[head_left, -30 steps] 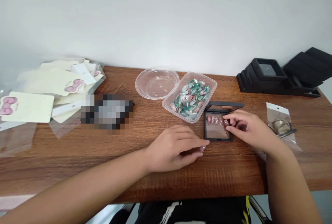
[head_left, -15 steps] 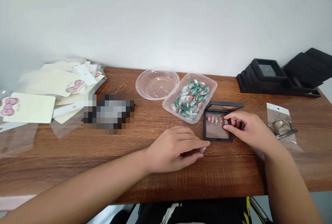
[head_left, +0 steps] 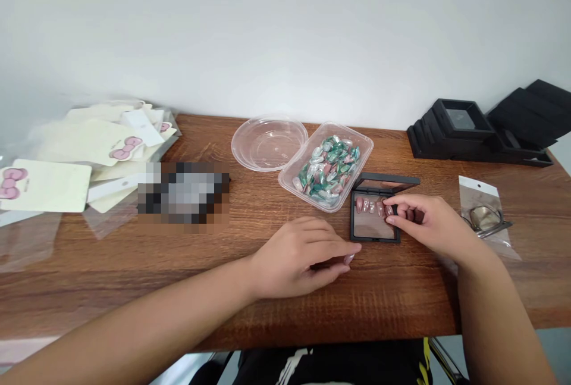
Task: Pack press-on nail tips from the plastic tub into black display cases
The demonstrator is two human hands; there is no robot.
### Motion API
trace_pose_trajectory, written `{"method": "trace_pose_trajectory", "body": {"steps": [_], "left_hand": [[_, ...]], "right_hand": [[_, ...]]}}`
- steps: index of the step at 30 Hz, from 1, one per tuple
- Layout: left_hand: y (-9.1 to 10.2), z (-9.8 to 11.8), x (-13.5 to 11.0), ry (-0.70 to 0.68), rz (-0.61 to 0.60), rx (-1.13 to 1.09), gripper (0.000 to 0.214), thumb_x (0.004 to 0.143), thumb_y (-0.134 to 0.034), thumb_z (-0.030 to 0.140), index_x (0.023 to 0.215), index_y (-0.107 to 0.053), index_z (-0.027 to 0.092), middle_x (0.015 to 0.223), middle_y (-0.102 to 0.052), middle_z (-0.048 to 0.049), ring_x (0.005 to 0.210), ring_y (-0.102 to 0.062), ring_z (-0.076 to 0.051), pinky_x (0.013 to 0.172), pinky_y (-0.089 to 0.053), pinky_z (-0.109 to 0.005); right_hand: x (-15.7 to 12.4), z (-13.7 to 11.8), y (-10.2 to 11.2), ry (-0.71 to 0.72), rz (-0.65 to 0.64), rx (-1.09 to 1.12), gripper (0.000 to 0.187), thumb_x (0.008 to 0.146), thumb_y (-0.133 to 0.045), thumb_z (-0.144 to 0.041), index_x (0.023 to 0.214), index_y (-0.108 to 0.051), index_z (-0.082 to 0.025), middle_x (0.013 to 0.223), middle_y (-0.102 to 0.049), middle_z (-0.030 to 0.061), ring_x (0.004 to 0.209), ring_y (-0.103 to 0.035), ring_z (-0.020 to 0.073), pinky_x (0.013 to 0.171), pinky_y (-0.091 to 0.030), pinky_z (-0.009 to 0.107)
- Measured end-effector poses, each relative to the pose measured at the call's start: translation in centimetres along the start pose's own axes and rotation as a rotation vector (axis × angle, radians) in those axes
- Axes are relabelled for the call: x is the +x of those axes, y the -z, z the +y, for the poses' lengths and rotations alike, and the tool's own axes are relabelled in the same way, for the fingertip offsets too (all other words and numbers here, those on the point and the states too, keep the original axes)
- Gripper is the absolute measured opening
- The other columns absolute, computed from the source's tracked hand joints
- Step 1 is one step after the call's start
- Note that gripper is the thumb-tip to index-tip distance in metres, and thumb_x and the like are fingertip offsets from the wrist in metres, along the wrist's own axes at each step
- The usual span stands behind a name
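A small black case lies on the table with its mirrored lid raised. Several pink glittery press-on nails stand in a row across its inside. My right hand reaches in from the right, thumb and index finger closed around the nail at the right end of the row. My left hand rests at the case's front left corner. Between its thumb and index finger it pinches another pink press-on nail. Just behind, a clear tub holds many green, clear and pink nails.
An empty round clear dish touches the tub. Cream cards with pink bows pile at the left, beside a blurred-out dark object. Black boxes are stacked at the back right. Glasses lie on a plastic bag.
Both hands keep nearly the same place and grip. The right thumb has shifted very slightly at the end nail, and the view has moved a little.
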State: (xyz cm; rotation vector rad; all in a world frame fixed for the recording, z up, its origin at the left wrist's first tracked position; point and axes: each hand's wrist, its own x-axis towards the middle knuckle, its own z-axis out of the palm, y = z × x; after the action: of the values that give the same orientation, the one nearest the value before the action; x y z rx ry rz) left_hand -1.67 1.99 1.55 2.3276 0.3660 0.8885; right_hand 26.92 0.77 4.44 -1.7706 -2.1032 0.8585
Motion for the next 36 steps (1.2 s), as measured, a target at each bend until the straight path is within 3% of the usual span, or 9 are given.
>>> {"method": "trace_pose_trajectory", "body": {"steps": [12, 19, 23, 36], "left_hand": [[-0.02, 0.01, -0.08, 0.005, -0.009, -0.031, 0.030, 0.094, -0.066, 0.015, 0.124, -0.064, 0.017, 0.094, -0.078, -0.0027, 0.084, -0.073, -0.016, 0.077, -0.057, -0.028], [0.07, 0.05, -0.02, 0.000, -0.001, 0.002, 0.028, 0.095, -0.066, 0.017, 0.123, -0.064, 0.017, 0.093, -0.078, -0.0032, 0.084, -0.073, -0.016, 0.078, -0.058, -0.029], [0.09, 0.01, 0.02, -0.006, -0.004, 0.009, 0.028, 0.095, -0.065, 0.017, 0.123, -0.064, 0.018, 0.093, -0.078, -0.0034, 0.084, -0.073, -0.016, 0.077, -0.058, -0.029], [0.04, -0.02, -0.02, 0.002, -0.022, 0.000, 0.029, 0.095, -0.065, 0.017, 0.123, -0.064, 0.017, 0.094, -0.078, -0.0038, 0.084, -0.073, -0.017, 0.077, -0.058, -0.030]], "right_hand": [[0.14, -0.03, -0.38, -0.029, 0.101, -0.048, 0.029, 0.085, -0.069, -0.043, 0.106, -0.075, -0.024, 0.065, -0.060, -0.0030, 0.055, -0.052, 0.0136, 0.056, -0.042, 0.028], [-0.39, 0.32, 0.23, -0.007, -0.002, 0.030, 0.031, 0.086, -0.067, -0.035, 0.115, -0.071, -0.026, 0.081, -0.064, 0.0000, 0.068, -0.059, 0.0152, 0.062, -0.048, 0.027], [-0.48, 0.26, 0.45, -0.033, -0.041, 0.068, 0.031, 0.086, -0.065, -0.033, 0.116, -0.069, -0.025, 0.080, -0.064, -0.0003, 0.066, -0.058, 0.0146, 0.060, -0.048, 0.027], [-0.21, 0.45, 0.21, -0.038, 0.035, 0.051, 0.025, 0.086, -0.067, -0.038, 0.106, -0.071, -0.023, 0.074, -0.065, -0.0003, 0.061, -0.058, 0.0147, 0.058, -0.046, 0.027]]}}
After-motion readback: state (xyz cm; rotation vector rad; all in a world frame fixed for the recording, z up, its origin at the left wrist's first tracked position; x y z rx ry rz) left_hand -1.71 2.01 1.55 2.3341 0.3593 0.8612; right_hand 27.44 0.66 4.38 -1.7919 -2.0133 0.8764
